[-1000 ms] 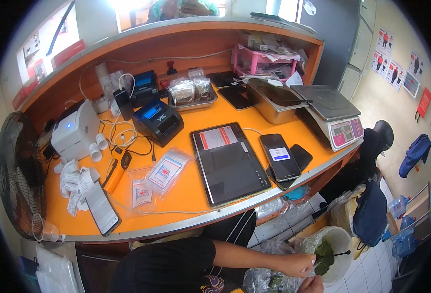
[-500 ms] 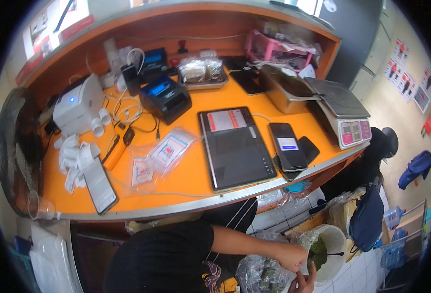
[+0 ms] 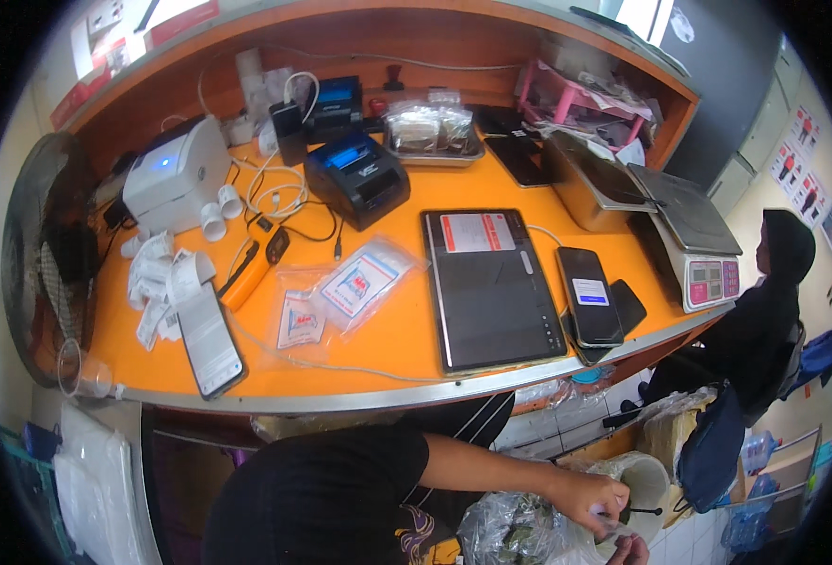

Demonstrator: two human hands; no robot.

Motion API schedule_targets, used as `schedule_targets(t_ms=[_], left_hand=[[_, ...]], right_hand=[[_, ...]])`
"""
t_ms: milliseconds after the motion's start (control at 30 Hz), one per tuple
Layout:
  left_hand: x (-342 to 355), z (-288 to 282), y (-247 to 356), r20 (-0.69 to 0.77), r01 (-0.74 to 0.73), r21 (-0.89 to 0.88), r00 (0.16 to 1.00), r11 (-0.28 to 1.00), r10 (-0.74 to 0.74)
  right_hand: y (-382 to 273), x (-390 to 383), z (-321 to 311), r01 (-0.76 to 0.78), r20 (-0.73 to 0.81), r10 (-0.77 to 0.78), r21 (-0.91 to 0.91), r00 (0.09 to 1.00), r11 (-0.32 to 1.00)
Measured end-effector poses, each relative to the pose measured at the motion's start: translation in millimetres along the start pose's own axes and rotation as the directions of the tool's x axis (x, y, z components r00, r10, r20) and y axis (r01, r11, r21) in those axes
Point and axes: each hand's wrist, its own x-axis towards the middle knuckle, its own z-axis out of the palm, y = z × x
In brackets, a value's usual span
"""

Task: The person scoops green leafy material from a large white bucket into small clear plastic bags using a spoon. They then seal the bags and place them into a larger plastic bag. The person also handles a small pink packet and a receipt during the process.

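My left hand (image 3: 589, 501) reaches across at the lower right, its fingers pinched on a small clear plastic bag (image 3: 612, 529). At the bottom edge, only the fingertips of my right hand (image 3: 629, 551) show, closed at the lower end of the same plastic. Just behind both hands is a white bucket (image 3: 649, 471), its dark green contents mostly covered by the left hand. A long dark handle (image 3: 644, 511) sticks out from the bucket. Beside my left forearm lies a large clear plastic bag (image 3: 505, 527) with greenish stuff inside.
An orange desk (image 3: 378, 273) holds a tablet (image 3: 491, 292), phones (image 3: 590, 297), a black printer (image 3: 355, 179), a white printer (image 3: 178, 174), a weighing scale (image 3: 708, 273) and a metal tray (image 3: 585, 198). Another person (image 3: 764, 311) in black is at the right, past the desk.
My hands have moved slightly right and down, and clear plastic now shows between them. The view has shifted, and the person in black has come upright into sight at the right.
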Motion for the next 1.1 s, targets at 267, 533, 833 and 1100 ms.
schedule_targets(t_ms=[267, 533, 833, 1100], left_hand=[[4.2, 0.5, 4.1, -0.272, -0.102, -0.102, 0.96, 0.99, 0.071], [1.9, 4.5, 2.5, -0.153, -0.06, -0.052, 0.987, 0.997, 0.051], [-0.2, 16.0, -6.4, -0.137, -0.1, -0.018, 0.986, 0.995, 0.096], [1.0, 14.1, 3.1, -0.182, -0.101, -0.027, 0.979, 0.995, 0.094]], right_hand=[[21.1, -11.1, 17.9, -0.171, 0.024, 0.184, 0.499, 0.983, 0.85], [20.0, -15.7, 17.7, -0.23, 0.073, 0.226, 0.521, 0.971, 0.822], [29.6, -22.3, 27.0, -0.203, 0.076, 0.2, 0.621, 0.977, 0.757], [47.9, -32.1, 27.4, -0.236, 0.061, 0.259, 0.646, 0.964, 0.726]])
